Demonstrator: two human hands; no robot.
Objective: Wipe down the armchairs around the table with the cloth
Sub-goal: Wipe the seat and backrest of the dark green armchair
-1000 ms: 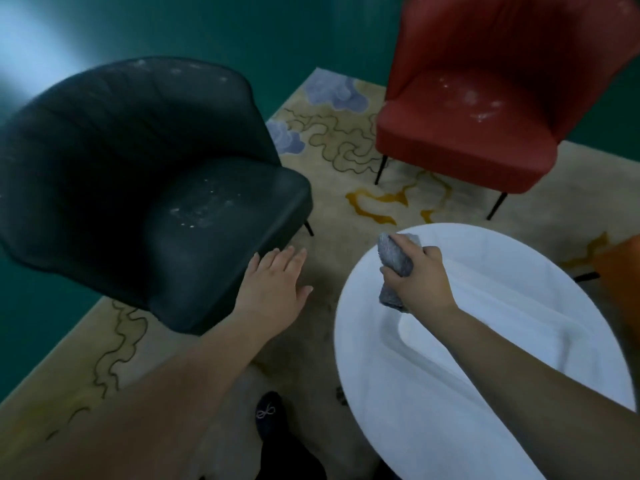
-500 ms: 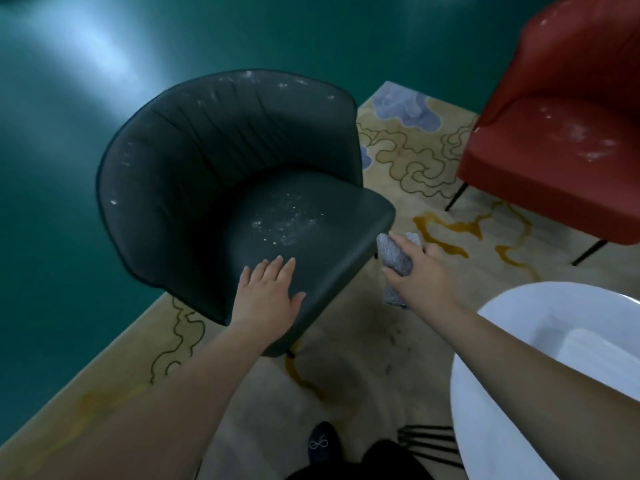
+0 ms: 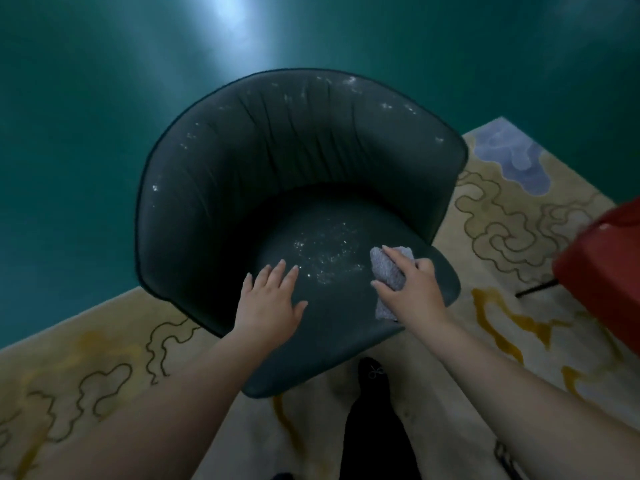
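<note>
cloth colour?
Grey, a fuzzy cloth held in the right hand on the dark armchair. Head view.

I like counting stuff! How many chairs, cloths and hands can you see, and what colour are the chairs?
Dark green armchair: 1
Red armchair, only partly in view: 1
Grey cloth: 1
Hands: 2, the left hand and the right hand
Total: 5

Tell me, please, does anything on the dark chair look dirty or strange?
Yes. White specks lie scattered on the seat of the dark armchair, between the left hand and the grey cloth held in the right hand. More specks dot the top of the backrest.
</note>
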